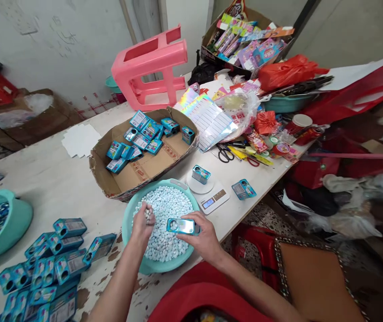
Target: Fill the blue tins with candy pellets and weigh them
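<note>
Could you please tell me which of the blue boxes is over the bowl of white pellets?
The blue box held in the right hand; the other blue boxes sit on the table, in the carton or on the scale.

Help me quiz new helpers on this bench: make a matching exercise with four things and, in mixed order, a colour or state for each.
Things
1. left hand
2. right hand
3. stool
4. scale

Colour or state
A. with a blue box standing on it
B. gripping another blue box
C. pink
D. holding white pellets

Pairs: 1-D, 2-B, 3-C, 4-A
</note>
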